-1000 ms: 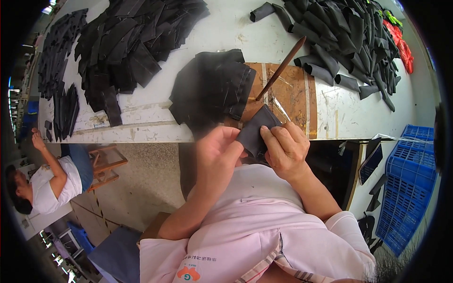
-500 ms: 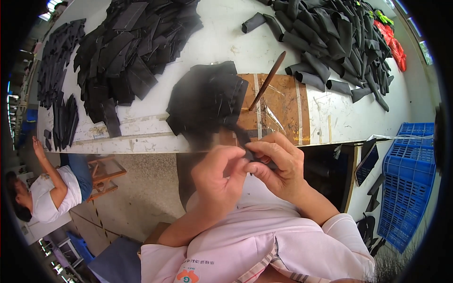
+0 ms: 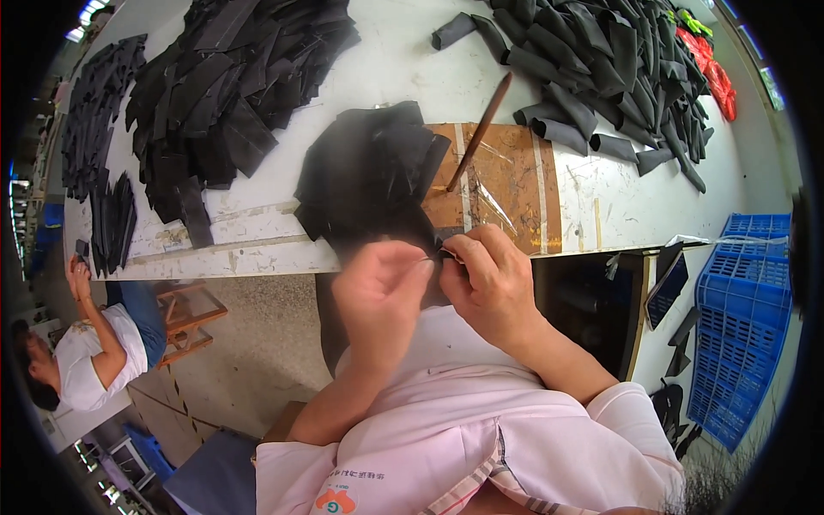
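Note:
My right hand [image 3: 491, 279] is closed in a pinch on a small black fabric piece [image 3: 443, 251] at the table's front edge. Close beside it, the fingers of my left hand [image 3: 384, 287] are pinched together and slightly blurred. A thin strand seems to run between the two hands, but what the left fingertips hold is too small to make out. Just beyond my hands lies a stack of flat black fabric pieces [image 3: 369, 176]. To its right is a brown board [image 3: 524, 184] with tape strips, where a brown pointed stick [image 3: 482, 133] stands tilted.
A large heap of flat black pieces [image 3: 232, 94] covers the table's [image 3: 390, 51] left; rolled black tubes [image 3: 592, 64] lie at far right near a red plastic bag [image 3: 708, 73]. A blue crate [image 3: 742, 335] stands right. At left a co-worker [image 3: 94, 352] holds a small dark piece.
Both hands have moved slightly up and toward the table edge, and the left fingertips have drawn a little away from the right ones. The co-worker's hands have come to a small dark piece.

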